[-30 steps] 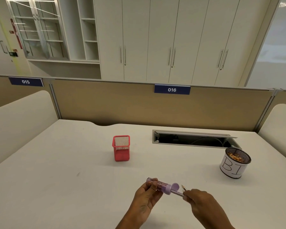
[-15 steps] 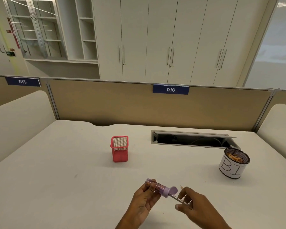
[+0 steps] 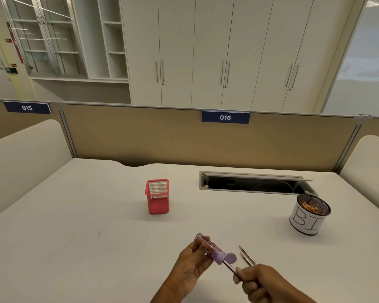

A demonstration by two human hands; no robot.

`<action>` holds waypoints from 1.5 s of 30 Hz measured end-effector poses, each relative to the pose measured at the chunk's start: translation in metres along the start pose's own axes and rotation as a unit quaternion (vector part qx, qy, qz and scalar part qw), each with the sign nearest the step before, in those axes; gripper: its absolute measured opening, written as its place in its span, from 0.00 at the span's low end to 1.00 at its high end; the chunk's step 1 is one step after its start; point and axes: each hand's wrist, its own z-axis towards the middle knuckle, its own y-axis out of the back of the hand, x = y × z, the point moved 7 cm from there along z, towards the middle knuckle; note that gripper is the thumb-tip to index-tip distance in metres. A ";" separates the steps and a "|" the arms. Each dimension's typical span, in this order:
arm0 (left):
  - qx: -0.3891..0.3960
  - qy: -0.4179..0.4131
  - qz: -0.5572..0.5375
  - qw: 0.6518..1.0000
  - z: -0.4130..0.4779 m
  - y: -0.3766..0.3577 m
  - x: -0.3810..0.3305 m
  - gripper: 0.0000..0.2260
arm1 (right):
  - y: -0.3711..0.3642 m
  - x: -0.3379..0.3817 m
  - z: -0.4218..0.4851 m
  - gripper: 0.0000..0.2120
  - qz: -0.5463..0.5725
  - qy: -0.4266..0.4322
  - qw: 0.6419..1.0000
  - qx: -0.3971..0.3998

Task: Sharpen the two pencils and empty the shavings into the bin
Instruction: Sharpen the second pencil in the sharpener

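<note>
- Head view — left hand grips a purple see-through tube sharpener.
- From its cap a dark slim pencil runs into the pinching fingers of the right hand.
- Well beyond that pinch, rightward — a white-labelled mesh bin holding shavings.

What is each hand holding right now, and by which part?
The left hand grips the purple sharpener by its clear barrel; the right hand pinches the pencil by its shaft, just outside the sharpener's mouth.
</note>
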 end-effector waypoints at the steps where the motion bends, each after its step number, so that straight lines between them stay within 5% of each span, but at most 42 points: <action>1: 0.003 0.004 -0.001 1.000 0.000 0.000 0.002 0.05 | -0.006 -0.005 0.000 0.08 0.053 -0.043 0.997 0.039; 4: 0.004 0.011 0.005 1.000 0.000 0.002 0.004 0.05 | -0.008 -0.011 0.002 0.09 0.077 -0.056 0.993 0.068; 7: 0.008 0.010 0.003 1.000 0.000 0.000 0.002 0.05 | -0.005 0.003 -0.002 0.14 -0.055 0.023 0.998 -0.024; 10: 0.005 0.003 -0.011 1.000 0.002 -0.001 -0.001 0.05 | 0.001 0.027 -0.015 0.10 -0.249 0.168 0.942 -0.149; 12: -0.002 -0.007 -0.027 1.000 0.002 0.000 -0.004 0.06 | -0.001 0.039 -0.025 0.09 -0.381 0.266 0.862 -0.205; 14: -0.006 -0.012 -0.042 0.999 0.003 0.000 -0.006 0.06 | -0.005 0.042 -0.028 0.08 -0.548 0.347 0.706 -0.285; 15: -0.007 -0.013 -0.047 0.999 0.003 0.000 -0.006 0.06 | -0.008 0.043 -0.028 0.04 -0.572 0.406 0.646 -0.301; 18: -0.005 -0.007 -0.055 0.998 0.003 -0.003 -0.005 0.06 | -0.015 0.041 -0.030 0.17 -0.597 0.509 0.513 -0.348; 19: -0.004 -0.006 -0.053 0.999 0.003 -0.004 -0.005 0.05 | -0.016 0.040 -0.030 0.16 -0.598 0.512 0.507 -0.350; 20: -0.004 -0.006 -0.048 0.999 0.003 -0.005 -0.005 0.05 | -0.015 0.042 -0.030 0.13 -0.592 0.488 0.547 -0.336; 22: 0.000 -0.009 -0.032 0.999 0.003 -0.006 -0.007 0.05 | -0.003 0.044 -0.017 0.12 -0.504 0.377 0.722 -0.288; 24: 0.009 -0.013 -0.004 1.000 0.002 -0.009 -0.010 0.05 | 0.010 0.029 0.002 0.17 -0.263 0.239 0.921 -0.162; 26: 0.017 -0.005 0.015 1.000 0.001 -0.010 -0.010 0.05 | 0.005 0.009 0.004 0.06 -0.013 0.081 0.996 -0.023; 28: 0.028 0.004 0.022 0.999 -0.001 -0.012 -0.009 0.05 | -0.007 -0.002 0.002 0.13 0.065 0.009 0.996 0.064; 30: 0.028 0.004 0.025 0.999 -0.001 -0.011 -0.009 0.05 | -0.007 -0.003 -0.004 0.14 0.074 0.002 0.995 0.068; 34: 0.013 0.001 0.000 1.000 0.000 -0.009 -0.008 0.05 | 0.004 0.021 -0.012 0.10 -0.129 0.140 0.978 -0.083; 36: 0.005 0.001 -0.017 1.000 -0.001 -0.009 -0.007 0.05 | 0.006 0.034 -0.014 0.08 -0.260 0.261 0.918 -0.144; 38: 0.001 0.000 -0.031 1.000 -0.001 -0.009 -0.006 0.05 | 0.002 0.041 -0.024 0.10 -0.468 0.360 0.771 -0.238; 41: 0.000 0.003 -0.045 0.999 -0.002 -0.011 -0.004 0.05 | -0.010 0.045 -0.032 0.10 -0.541 0.478 0.613 -0.320; 43: 0.004 0.004 -0.051 0.999 -0.003 -0.012 -0.004 0.05 | -0.016 0.043 -0.031 0.17 -0.557 0.492 0.585 -0.325; 45: 0.005 0.001 -0.040 0.999 -0.004 -0.013 -0.005 0.05 | -0.022 0.042 -0.032 0.14 -0.587 0.427 0.628 -0.279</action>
